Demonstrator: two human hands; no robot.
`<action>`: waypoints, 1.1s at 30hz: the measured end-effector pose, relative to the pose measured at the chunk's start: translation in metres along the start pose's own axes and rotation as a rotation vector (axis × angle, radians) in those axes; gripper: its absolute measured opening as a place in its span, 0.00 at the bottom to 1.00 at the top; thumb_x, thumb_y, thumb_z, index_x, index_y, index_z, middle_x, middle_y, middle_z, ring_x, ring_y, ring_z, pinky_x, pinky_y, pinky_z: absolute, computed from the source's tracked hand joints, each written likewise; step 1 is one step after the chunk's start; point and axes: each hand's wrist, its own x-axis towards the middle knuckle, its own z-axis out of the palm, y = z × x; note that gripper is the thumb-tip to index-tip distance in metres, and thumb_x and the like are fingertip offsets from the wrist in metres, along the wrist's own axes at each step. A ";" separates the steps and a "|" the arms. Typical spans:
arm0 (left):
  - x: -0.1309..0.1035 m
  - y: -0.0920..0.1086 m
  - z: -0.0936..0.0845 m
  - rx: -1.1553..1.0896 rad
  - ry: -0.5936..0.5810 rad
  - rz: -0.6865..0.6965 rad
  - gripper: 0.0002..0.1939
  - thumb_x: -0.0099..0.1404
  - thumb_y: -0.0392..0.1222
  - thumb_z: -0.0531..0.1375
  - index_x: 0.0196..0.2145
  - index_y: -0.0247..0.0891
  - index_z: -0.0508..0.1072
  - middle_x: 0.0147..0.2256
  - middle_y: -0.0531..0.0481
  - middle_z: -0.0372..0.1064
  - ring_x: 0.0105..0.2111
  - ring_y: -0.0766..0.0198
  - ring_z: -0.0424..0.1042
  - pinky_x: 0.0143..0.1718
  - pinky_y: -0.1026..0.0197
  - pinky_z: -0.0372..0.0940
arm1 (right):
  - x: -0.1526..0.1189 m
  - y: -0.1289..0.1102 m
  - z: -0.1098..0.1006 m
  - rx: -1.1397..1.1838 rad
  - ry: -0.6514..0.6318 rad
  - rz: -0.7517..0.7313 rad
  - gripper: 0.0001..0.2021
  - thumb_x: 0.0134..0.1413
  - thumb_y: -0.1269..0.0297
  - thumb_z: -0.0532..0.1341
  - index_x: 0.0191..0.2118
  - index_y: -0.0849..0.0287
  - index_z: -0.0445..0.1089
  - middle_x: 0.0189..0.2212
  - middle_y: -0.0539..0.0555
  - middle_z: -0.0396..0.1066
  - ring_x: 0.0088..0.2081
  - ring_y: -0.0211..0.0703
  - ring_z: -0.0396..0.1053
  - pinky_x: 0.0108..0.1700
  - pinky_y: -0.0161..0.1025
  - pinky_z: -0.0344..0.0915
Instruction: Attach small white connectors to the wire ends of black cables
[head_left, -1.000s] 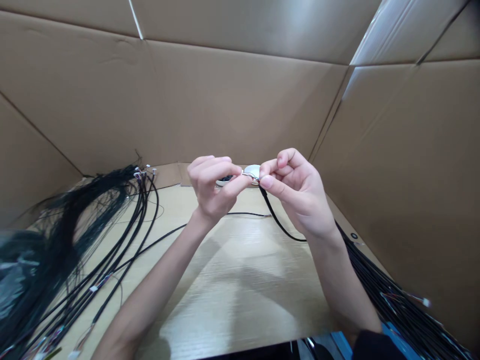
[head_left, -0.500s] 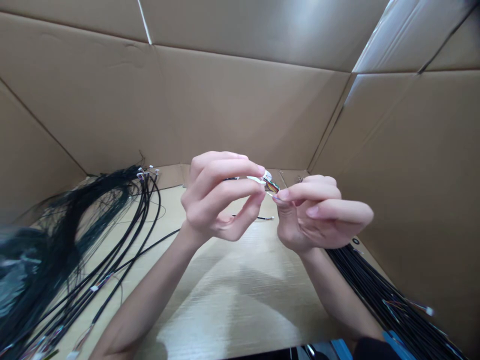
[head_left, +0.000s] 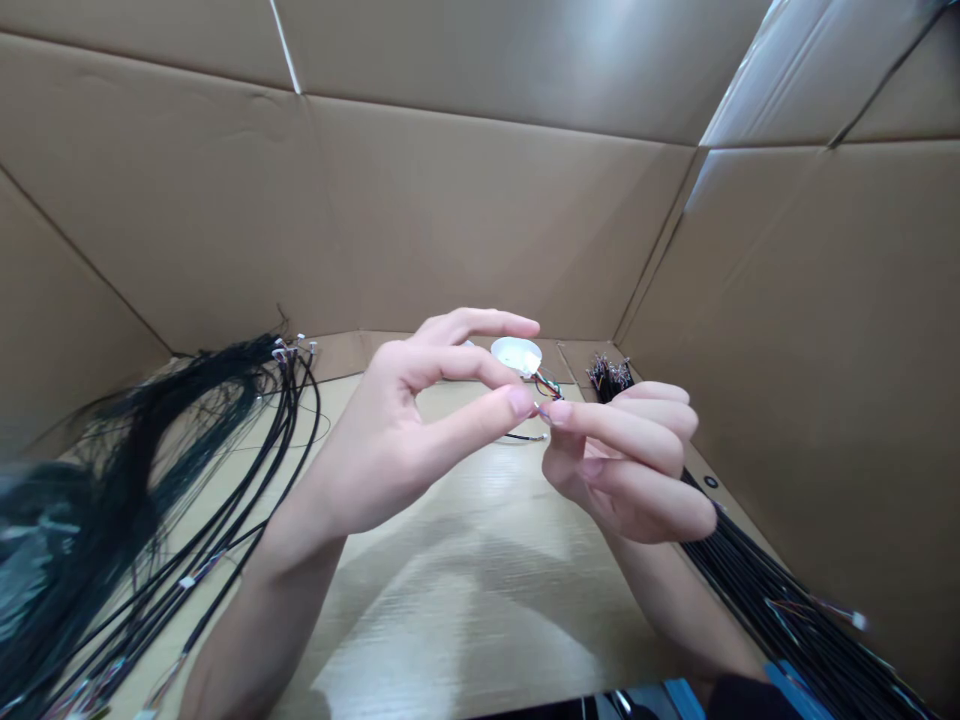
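Observation:
Over the middle of the table, my left hand (head_left: 420,420) pinches the tip of a thin wire between thumb and index finger, its other fingers raised. My right hand (head_left: 630,450) is closed at thumb and forefinger on the small coloured wires (head_left: 549,386), just right of my left fingertips. A round white piece (head_left: 516,355) shows behind the fingers, beside the upper end of these wires. The wire tip between the two hands is too small to make out clearly.
Black cables (head_left: 289,430) with white connectors and a dark tangled bundle (head_left: 161,400) lie at the left. More black cables (head_left: 757,570) run along the right. A short cable end (head_left: 541,437) lies on the wooden table (head_left: 450,600). Cardboard walls (head_left: 480,210) surround it.
My left hand has turned and moved lower, its upper fingers leaving the white piece, which now shows more fully. My right hand has shifted slightly down and left.

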 end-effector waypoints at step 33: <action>0.024 -0.038 -0.015 -0.310 -0.162 -0.111 0.08 0.64 0.39 0.66 0.29 0.45 0.86 0.48 0.45 0.81 0.53 0.50 0.77 0.57 0.46 0.72 | 0.027 0.003 -0.017 0.726 -0.468 1.026 0.17 0.54 0.74 0.67 0.36 0.52 0.57 0.28 0.46 0.72 0.29 0.41 0.71 0.34 0.41 0.73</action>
